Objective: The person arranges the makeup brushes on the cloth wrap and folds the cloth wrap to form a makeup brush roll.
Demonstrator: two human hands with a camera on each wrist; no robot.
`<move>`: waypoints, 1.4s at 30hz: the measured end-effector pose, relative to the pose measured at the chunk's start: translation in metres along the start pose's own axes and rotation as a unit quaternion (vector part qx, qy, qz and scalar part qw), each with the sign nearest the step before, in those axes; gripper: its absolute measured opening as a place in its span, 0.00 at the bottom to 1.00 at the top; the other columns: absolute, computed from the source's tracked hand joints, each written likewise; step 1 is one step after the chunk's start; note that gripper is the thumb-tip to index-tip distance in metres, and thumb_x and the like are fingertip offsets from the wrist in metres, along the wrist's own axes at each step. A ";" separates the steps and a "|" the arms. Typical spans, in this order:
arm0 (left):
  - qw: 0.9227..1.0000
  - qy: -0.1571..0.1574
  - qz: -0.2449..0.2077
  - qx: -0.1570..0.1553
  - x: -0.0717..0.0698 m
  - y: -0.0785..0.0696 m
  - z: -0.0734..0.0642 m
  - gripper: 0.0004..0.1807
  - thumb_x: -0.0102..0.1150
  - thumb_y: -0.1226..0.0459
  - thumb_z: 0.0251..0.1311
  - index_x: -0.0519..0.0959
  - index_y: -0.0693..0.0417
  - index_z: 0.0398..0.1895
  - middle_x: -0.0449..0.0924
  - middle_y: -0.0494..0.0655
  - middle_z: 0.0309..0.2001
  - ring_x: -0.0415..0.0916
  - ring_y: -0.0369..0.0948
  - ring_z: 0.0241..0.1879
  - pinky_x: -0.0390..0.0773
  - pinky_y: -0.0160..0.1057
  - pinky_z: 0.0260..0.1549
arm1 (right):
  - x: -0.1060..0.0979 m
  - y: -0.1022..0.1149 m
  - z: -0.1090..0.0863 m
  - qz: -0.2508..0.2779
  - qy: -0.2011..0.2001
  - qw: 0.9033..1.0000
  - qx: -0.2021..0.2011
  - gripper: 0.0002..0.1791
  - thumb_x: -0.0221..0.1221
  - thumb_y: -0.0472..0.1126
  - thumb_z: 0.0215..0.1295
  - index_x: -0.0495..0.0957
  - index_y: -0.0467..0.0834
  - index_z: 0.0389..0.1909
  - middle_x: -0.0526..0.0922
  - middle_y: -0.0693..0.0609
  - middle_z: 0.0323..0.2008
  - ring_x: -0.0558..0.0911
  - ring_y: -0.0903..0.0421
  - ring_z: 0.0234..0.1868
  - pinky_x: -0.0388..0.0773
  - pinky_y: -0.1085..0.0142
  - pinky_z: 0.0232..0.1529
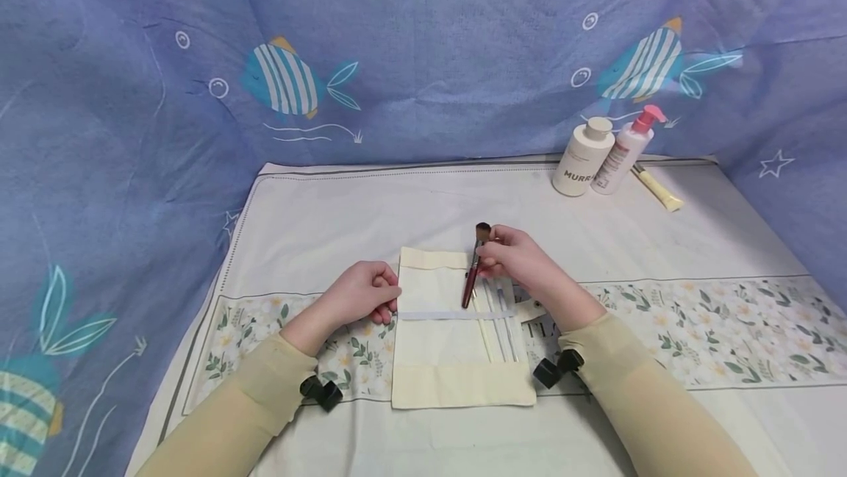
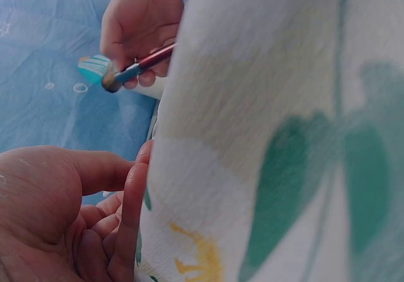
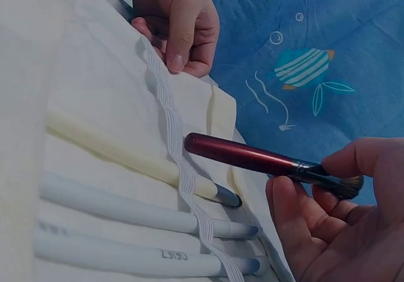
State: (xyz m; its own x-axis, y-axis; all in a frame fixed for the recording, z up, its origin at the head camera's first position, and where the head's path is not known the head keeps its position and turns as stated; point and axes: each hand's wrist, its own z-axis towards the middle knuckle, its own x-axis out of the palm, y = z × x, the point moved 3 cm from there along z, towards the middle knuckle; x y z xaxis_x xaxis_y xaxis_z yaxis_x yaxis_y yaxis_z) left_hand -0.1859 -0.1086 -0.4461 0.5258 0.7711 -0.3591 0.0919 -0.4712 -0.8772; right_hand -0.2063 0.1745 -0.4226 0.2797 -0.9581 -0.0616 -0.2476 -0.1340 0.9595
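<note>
With right fingers (image 3: 293,216), pinching a red-handled brush (image 3: 243,154) and, with left fingers (image 3: 182,33), the brush roll (image 1: 430,286) edge, ideally keeping cloth taut around the elastic band (image 1: 430,315) between them.

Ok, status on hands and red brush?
Right hand holds red brush above cloth holder. Left hand grips its left edge. Brush not yet under elastic band. No obstruction seen.

Cream pouch (image 1: 430,341): laid open, left hand (image 1: 360,293) right at its left edge
Red brush (image 3: 252,157): fluffy dark tip, pinched in the right hand (image 1: 523,262), tilted over the pouch
Slim handles (image 3: 126,209): one cream, two pale, tucked under the strap (image 1: 430,315)
</note>
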 end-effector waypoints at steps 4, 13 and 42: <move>1.000 0.001 -0.001 0.000 0.000 0.000 0.000 0.05 0.58 0.67 0.73 0.76 0.62 0.43 0.84 0.51 0.27 0.83 0.42 0.20 0.86 0.41 0.24 | 0.002 0.001 0.000 -0.034 0.005 0.999 0.005 0.12 0.56 0.35 0.71 0.62 0.38 0.34 0.70 0.50 0.26 0.79 0.56 0.29 0.89 0.59 0.42; 1.000 -0.001 0.002 -0.003 0.000 0.000 0.001 0.05 0.58 0.67 0.73 0.76 0.61 0.42 0.84 0.51 0.27 0.82 0.41 0.19 0.85 0.40 0.23 | 0.007 -0.004 0.003 -0.063 0.023 0.998 0.019 0.09 0.56 0.35 0.70 0.64 0.37 0.39 0.78 0.46 0.29 0.85 0.51 0.29 0.87 0.60 0.34; 1.000 -0.001 0.002 -0.009 0.000 -0.002 0.000 0.05 0.58 0.67 0.73 0.76 0.61 0.42 0.84 0.51 0.27 0.82 0.41 0.19 0.85 0.39 0.23 | 0.011 -0.002 -0.002 -0.104 0.040 0.993 0.027 0.10 0.58 0.39 0.71 0.69 0.40 0.32 0.74 0.50 0.21 0.77 0.54 0.22 0.75 0.64 0.25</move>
State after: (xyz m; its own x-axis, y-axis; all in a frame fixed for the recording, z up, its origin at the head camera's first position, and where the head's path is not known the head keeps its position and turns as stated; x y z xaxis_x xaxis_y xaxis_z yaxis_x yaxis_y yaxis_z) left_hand -0.1858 -0.1078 -0.4440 0.5236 0.7708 -0.3630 0.1046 -0.4810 -0.8705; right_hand -0.2009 0.1647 -0.4244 0.4022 -0.8853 -0.2334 -0.2258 -0.3430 0.9118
